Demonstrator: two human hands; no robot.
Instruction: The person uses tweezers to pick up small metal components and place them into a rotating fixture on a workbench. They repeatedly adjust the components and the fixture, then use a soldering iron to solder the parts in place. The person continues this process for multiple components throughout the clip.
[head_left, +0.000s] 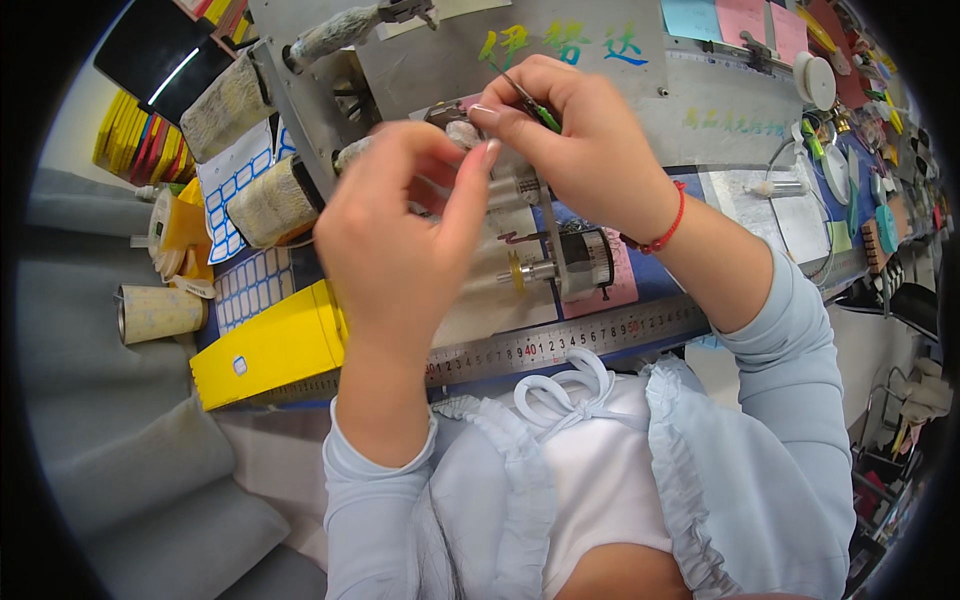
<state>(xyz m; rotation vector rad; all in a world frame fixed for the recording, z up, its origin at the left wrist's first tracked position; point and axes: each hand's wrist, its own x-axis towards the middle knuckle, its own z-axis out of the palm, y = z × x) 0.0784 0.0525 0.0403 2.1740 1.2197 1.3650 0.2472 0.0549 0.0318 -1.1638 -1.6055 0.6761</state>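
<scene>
My right hand (592, 142) grips a small metal tool with a green handle (549, 118), its thin dark tip pointing up and left; whether it is tweezers or snips I cannot tell. Close by, my left hand (397, 217) is blurred, its thumb and fingers curled near the right fingertips. Any thin item between its fingers is too small to see. Both hands hover over a metal machine, which has a bracket with a graduated black knob (589, 259) and a shaft with a yellow ring (516, 271). A whitish wrapped roller end (463, 135) shows between the hands.
A steel ruler (555, 345) runs along the bench's front edge. At left lie a yellow folder (270, 345), padded blocks (274, 201), a patterned cup (161, 313) and label sheets (255, 289). A white spool (816, 81), a cable and several tools crowd the right.
</scene>
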